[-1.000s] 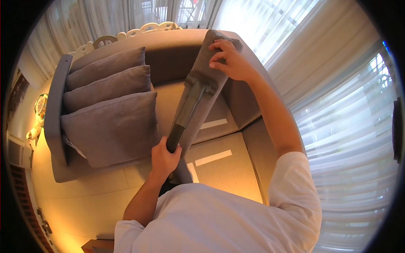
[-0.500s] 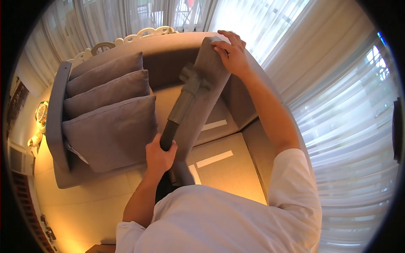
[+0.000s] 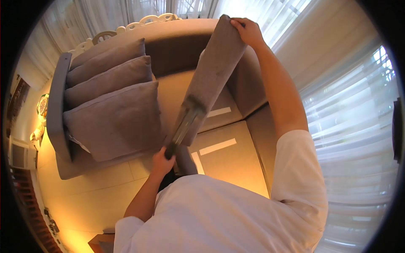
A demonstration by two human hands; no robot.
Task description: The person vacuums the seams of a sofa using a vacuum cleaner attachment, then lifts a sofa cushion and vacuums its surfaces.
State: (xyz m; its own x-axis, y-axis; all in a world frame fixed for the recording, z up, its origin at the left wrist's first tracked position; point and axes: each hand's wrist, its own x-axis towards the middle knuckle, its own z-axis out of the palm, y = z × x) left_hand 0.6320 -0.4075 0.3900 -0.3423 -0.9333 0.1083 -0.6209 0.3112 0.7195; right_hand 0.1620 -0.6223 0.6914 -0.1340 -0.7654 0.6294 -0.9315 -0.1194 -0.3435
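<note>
My left hand (image 3: 162,163) is closed around the dark tube of a vacuum cleaner nozzle (image 3: 185,122). The nozzle's blurred head lies against the broad face of a long grey sofa cushion (image 3: 218,63), near its lower part. That cushion stands tilted on its edge above the sofa seat. With fingers bent over its far upper corner, my right hand (image 3: 249,32) grips the cushion. The rest of the vacuum cleaner is hidden below my left hand and behind my shirt.
Several grey pillows (image 3: 116,120) lean in a row at the sofa's left armrest (image 3: 60,105). White strips (image 3: 217,146) show on the bared sofa base (image 3: 230,164). Sheer curtains (image 3: 346,156) hang at the right, and a tiled floor (image 3: 84,194) lies at left.
The nozzle has slid down the cushion toward me along with my left hand. My right hand and the cushion's upper end have shifted up and to the right.
</note>
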